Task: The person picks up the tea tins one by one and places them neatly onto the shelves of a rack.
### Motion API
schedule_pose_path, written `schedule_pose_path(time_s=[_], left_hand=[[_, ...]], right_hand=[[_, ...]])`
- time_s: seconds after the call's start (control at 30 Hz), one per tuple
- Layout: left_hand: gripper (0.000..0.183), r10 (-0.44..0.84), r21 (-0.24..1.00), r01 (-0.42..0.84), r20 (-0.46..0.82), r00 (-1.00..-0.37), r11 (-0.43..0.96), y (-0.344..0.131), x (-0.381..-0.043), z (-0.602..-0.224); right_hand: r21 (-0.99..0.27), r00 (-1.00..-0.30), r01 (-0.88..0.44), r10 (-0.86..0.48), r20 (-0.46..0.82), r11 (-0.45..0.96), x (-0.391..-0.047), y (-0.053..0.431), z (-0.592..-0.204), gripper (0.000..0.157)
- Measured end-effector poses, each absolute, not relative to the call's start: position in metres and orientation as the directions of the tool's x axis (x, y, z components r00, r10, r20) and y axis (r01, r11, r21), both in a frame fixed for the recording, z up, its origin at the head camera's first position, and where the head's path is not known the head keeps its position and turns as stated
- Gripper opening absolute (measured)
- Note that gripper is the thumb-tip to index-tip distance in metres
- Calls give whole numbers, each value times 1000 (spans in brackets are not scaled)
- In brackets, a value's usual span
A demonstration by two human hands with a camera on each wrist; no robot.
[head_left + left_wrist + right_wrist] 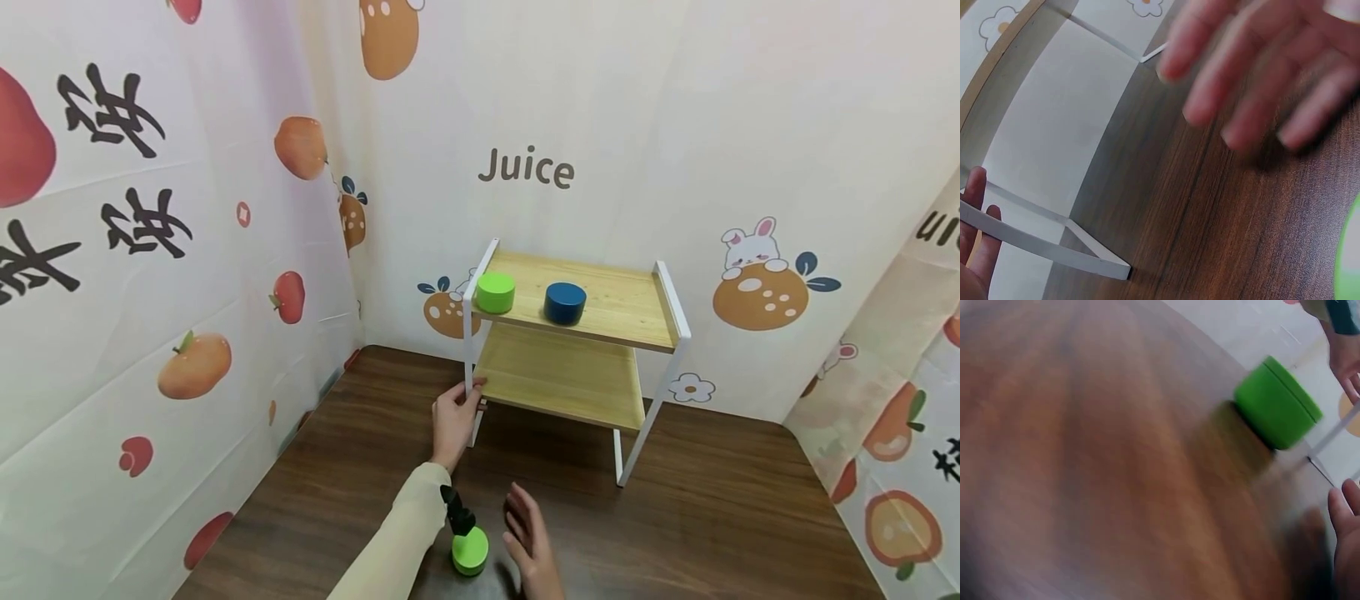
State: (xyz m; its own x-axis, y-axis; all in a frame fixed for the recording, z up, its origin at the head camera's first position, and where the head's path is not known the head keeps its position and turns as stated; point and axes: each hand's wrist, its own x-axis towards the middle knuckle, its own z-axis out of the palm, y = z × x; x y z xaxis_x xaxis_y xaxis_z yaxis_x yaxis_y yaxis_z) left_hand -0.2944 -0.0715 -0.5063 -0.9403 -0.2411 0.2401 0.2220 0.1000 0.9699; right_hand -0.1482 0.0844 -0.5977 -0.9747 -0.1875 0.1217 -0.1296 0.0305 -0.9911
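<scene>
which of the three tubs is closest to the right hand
The green tub on the table, just left of the right hand. The other green tub and the blue tub stand up on the rack.

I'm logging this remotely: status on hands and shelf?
Left hand around shelf leg. Right hand empty. Shelf standing upright. Possibly in the way: green cylinder on table, beside right hand.

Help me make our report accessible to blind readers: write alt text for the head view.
A person's left hand holds the white front-left leg of a two-tier wooden shelf; their right hand is just right of a short lime-green cylinder on a dark wood-grain table. Another lime-green cylinder and a dark blue one stand on the top tier.
</scene>
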Motion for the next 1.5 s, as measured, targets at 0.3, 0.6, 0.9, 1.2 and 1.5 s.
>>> schedule_pose_path(time_s=[0.3,0.6,0.9,1.2,1.5], left_hand=[[17,-247,972,208,230,-941,114,-71,-295,-505],[17,-246,969,213,237,-940,121,-71,-295,-505],[16,-246,970,203,230,-942,131,-72,-297,-508],[17,-243,968,205,235,-941,144,-71,-296,-508],[17,-245,973,203,225,-943,114,-71,-296,-508]], right_hand=[[-989,-944,-142,-308,121,46,-141,68,-602,69],[-901,-859,-395,-419,294,178,-142,65,-613,80],[-831,-822,-496,-443,357,251,-143,63,-621,87],[-841,-850,-445,-441,288,309,-142,63,-620,89],[-820,-898,-369,-395,194,437,-138,62,-615,88]])
